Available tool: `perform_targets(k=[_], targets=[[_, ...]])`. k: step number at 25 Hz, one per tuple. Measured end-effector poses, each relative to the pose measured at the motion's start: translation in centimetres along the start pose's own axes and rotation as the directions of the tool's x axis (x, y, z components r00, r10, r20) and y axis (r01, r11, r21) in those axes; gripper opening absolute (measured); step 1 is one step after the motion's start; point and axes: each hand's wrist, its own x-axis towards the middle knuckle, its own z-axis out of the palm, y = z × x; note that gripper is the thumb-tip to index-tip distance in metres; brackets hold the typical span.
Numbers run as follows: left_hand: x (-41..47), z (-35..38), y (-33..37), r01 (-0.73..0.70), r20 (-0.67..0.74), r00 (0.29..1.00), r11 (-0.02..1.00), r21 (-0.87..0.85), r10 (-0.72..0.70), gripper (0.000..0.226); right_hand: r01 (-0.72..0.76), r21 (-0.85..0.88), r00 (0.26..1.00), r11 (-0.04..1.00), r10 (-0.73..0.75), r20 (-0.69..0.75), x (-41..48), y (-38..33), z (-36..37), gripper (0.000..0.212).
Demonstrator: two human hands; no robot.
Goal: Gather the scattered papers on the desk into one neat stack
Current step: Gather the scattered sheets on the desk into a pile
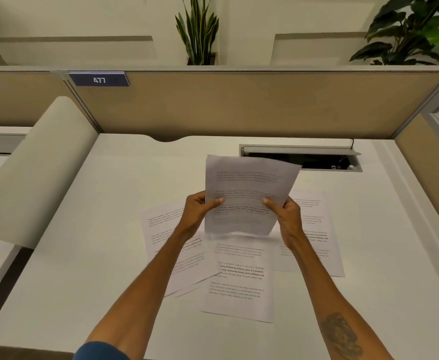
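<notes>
The held sheets (247, 193) are motion-blurred, and I can't read their print or count them. They cover the far ends of the papers on the bench (239, 279). My left arm hides part of the left sheet (161, 224). Inside the cable hatch (325, 162), it's too dark to make out.

The sheets (241, 193) gripped between the left hand (197, 211) and right hand (286, 216) are thin matt white paper, slightly crumpled along the lower edge. The loose pages (239, 281) below the hands look the same, flat and smooth. The tabletop (83, 242) is a smooth, matt off-white laminate. Beyond the hands, the partition (239, 107) looks like woven beige cloth with a matt metal frame.
</notes>
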Motion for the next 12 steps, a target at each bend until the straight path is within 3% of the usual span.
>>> perform_targets(k=[3,6,9,12], targets=[[-0.7,0.0,-1.1,0.005,-0.038,0.999,1.000,-0.009,-0.005,0.025,0.033,-0.082,0.999,0.996,-0.033,0.010,-1.1,0.9,0.2,0.036],[-1.8,0.2,-2.9,0.041,0.034,0.999,0.999,0.029,-0.042,0.039,-0.026,-0.183,0.989,0.983,0.051,0.136,-1.9,2.6,0.0,0.044],[-2.2,0.7,-3.7,0.004,0.038,0.999,0.997,0.077,-0.007,0.043,-0.036,-0.245,0.992,0.969,0.063,0.105,-1.9,3.2,-0.2,0.031],[-2.0,1.0,-3.6,0.030,-0.047,0.999,0.994,0.106,-0.025,0.029,-0.012,-0.353,0.994,0.935,0.049,0.094,-1.6,3.3,0.4,0.024]])
